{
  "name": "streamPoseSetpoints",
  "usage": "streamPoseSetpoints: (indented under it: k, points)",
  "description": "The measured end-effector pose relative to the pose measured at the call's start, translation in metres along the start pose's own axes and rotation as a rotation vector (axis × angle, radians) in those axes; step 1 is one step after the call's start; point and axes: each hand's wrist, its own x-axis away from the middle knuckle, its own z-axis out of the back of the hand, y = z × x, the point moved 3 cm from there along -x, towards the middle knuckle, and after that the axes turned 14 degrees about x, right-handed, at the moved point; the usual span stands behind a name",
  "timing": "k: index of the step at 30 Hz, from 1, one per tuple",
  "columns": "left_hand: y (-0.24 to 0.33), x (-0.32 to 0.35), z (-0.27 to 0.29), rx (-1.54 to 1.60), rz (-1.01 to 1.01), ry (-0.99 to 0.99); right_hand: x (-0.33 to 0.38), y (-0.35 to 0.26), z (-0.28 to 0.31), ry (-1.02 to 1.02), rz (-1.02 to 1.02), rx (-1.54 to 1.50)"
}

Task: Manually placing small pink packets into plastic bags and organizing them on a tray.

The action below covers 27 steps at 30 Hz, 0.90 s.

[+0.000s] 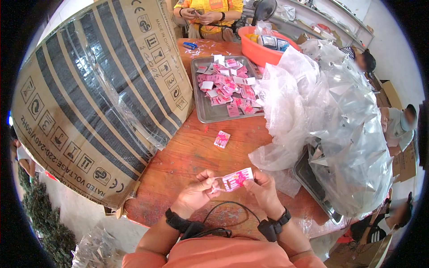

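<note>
Worktop (172,176): worn reddish-orange wood
Card (237,180): small, flat, rectangular, pink-and-white print, tilted
Left grip (195,192): pinching its left end
Right grip (263,192): pinching its right end

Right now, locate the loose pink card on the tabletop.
In the head view, the loose pink card lies near the centre, right of the big cardboard box, between the metal tray and the held card.

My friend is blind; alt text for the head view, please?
A person's left hand and right hand hold a pink card over a wooden table. Ahead: a metal tray of pink cards; left, a cardboard box.
</note>
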Motion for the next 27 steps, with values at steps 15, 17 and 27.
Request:
streamPoseSetpoints:
  k: [15, 17, 27]
  points:
    - [-0.001, -0.011, -0.048, -1.298, -0.337, 0.151, -0.009, -0.043, -0.001, -0.122, 0.298, 0.57]
    - [-0.007, -0.014, -0.051, -1.099, -0.43, 0.173, -0.01, -0.032, -0.005, -0.063, 0.231, 0.196]
    - [-0.02, -0.013, -0.06, -1.018, -0.416, 0.223, -0.002, -0.036, -0.011, 0.14, 0.374, 0.314]
